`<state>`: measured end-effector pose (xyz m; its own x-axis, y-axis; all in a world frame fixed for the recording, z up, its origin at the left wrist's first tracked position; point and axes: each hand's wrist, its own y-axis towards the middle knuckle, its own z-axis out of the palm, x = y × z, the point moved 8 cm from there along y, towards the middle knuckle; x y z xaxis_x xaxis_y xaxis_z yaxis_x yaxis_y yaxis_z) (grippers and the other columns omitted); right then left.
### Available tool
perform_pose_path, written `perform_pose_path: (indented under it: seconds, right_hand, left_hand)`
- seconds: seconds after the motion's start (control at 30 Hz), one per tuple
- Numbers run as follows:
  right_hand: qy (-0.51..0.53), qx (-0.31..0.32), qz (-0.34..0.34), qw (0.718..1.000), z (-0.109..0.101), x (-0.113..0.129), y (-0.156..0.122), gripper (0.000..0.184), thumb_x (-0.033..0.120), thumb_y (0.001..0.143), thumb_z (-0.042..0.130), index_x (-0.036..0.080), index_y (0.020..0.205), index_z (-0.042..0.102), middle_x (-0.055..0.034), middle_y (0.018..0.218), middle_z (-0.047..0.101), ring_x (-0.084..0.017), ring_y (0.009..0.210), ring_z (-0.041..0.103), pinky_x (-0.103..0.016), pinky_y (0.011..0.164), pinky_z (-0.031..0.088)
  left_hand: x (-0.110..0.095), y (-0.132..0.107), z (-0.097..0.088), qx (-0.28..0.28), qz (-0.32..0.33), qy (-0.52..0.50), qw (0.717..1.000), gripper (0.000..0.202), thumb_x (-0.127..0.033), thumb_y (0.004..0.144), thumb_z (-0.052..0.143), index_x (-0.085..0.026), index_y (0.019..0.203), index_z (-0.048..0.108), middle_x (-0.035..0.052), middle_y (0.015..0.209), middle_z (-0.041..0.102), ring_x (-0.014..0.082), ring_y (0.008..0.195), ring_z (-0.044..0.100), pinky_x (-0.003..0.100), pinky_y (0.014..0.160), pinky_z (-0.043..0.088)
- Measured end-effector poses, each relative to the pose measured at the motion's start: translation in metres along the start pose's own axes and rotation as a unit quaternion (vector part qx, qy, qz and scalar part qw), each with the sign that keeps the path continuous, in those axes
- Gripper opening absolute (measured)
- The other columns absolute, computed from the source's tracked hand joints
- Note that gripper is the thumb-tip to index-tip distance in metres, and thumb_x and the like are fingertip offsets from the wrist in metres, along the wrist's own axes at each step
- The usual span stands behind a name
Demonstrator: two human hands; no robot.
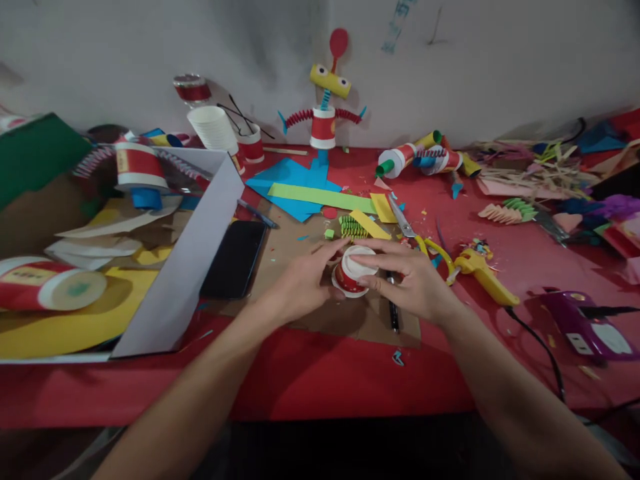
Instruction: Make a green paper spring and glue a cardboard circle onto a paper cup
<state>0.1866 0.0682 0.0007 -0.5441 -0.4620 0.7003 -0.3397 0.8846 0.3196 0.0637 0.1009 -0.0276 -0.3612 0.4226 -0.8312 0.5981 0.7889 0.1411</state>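
Observation:
Between my two hands stands a red paper cup (347, 276), with its wide white rim down on the cardboard and a white round end facing up. My left hand (311, 275) curves around the cup's left side, its fingertips at the far edge. From the right, my right hand (407, 275) grips the cup, thumb on the near side and fingers over the top. A black pen (394, 315) lies just below my right hand. Beyond the fingers sit a green folded paper spring (353, 227) and a yellow paper strip (371, 225).
Scissors (401, 217) and a yellow glue gun (485, 275) lie to the right, near a purple power socket (587, 327). On the left are a phone (234, 260) and a white-walled box (185, 260). A paper-cup figure (323, 127) stands at the back.

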Motion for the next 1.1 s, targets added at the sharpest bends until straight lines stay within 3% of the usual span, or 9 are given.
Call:
perform_pose_path:
  seconds: [0.1, 0.23, 0.37, 0.5, 0.63, 0.93, 1.1]
  right_hand:
    - [0.001, 0.015, 0.01, 1.0, 0.003, -0.003, 0.0, 0.031, 0.023, 0.08, 0.061, 0.025, 0.11, 0.064, -0.0072, 0.124, 0.056, -0.02, 0.113, 0.052, -0.039, 0.097, 0.042]
    - [0.013, 0.021, 0.012, 1.0, 0.003, -0.005, 0.0, 0.031, 0.024, 0.08, 0.061, 0.026, 0.11, 0.063, -0.007, 0.124, 0.055, -0.02, 0.114, 0.052, -0.038, 0.095, 0.043]
    - [0.008, 0.011, 0.018, 1.0, 0.002, -0.003, 0.001, 0.028, 0.024, 0.078, 0.063, 0.024, 0.106, 0.064, -0.0069, 0.121, 0.057, -0.02, 0.112, 0.052, -0.038, 0.096, 0.042]
    - [0.016, -0.002, 0.049, 0.999, 0.0, -0.006, 0.0, 0.033, 0.028, 0.075, 0.066, 0.023, 0.106, 0.058, -0.0066, 0.115, 0.06, -0.021, 0.109, 0.054, -0.04, 0.092, 0.043]
    - [0.025, -0.006, 0.068, 0.997, -0.001, -0.009, -0.001, 0.026, 0.028, 0.074, 0.067, 0.022, 0.098, 0.058, -0.0065, 0.119, 0.059, -0.022, 0.112, 0.053, -0.04, 0.093, 0.043]
    - [0.032, -0.024, 0.062, 0.997, -0.001, -0.009, -0.003, 0.021, 0.027, 0.075, 0.067, 0.022, 0.095, 0.063, -0.0069, 0.122, 0.059, -0.022, 0.112, 0.055, -0.041, 0.094, 0.044]
    - [-0.022, -0.051, 0.032, 0.998, -0.018, 0.002, -0.003, 0.03, 0.026, 0.073, 0.068, 0.025, 0.103, 0.065, -0.0054, 0.124, 0.058, -0.022, 0.114, 0.053, -0.04, 0.097, 0.042]
  left_hand:
    - [0.004, 0.002, -0.022, -0.037, -0.023, -0.015, 0.999, 0.049, -0.013, 0.077, 0.052, -0.025, 0.124, 0.049, 0.0062, 0.111, 0.06, 0.018, 0.096, 0.058, 0.038, 0.085, 0.047]
    - [0.013, 0.002, -0.041, -0.109, -0.067, -0.032, 0.991, 0.038, -0.016, 0.078, 0.053, -0.02, 0.116, 0.057, 0.0068, 0.103, 0.064, 0.0166, 0.09, 0.06, 0.036, 0.082, 0.049]
    - [0.009, 0.002, -0.028, -0.075, -0.065, -0.077, 0.992, 0.039, -0.025, 0.075, 0.061, -0.023, 0.114, 0.058, 0.0066, 0.112, 0.063, 0.0194, 0.095, 0.061, 0.039, 0.085, 0.049]
    - [-0.002, 0.002, -0.009, -0.012, -0.04, -0.101, 0.994, 0.06, -0.024, 0.066, 0.07, -0.028, 0.123, 0.05, 0.0054, 0.127, 0.055, 0.0231, 0.109, 0.056, 0.043, 0.091, 0.046]
    - [-0.003, 0.001, 0.002, 0.011, -0.02, -0.071, 0.997, 0.074, -0.022, 0.062, 0.072, -0.031, 0.13, 0.043, 0.0051, 0.13, 0.053, 0.0256, 0.115, 0.052, 0.046, 0.094, 0.043]
    - [-0.001, -0.002, 0.009, -0.048, 0.004, 0.029, 0.998, 0.072, -0.032, 0.069, 0.067, -0.027, 0.134, 0.036, 0.008, 0.131, 0.051, 0.025, 0.116, 0.051, 0.042, 0.093, 0.045]
    - [-0.008, -0.002, 0.007, -0.078, 0.037, 0.042, 0.995, 0.064, -0.036, 0.07, 0.067, -0.026, 0.129, 0.043, 0.0078, 0.123, 0.057, 0.0236, 0.11, 0.054, 0.041, 0.09, 0.046]
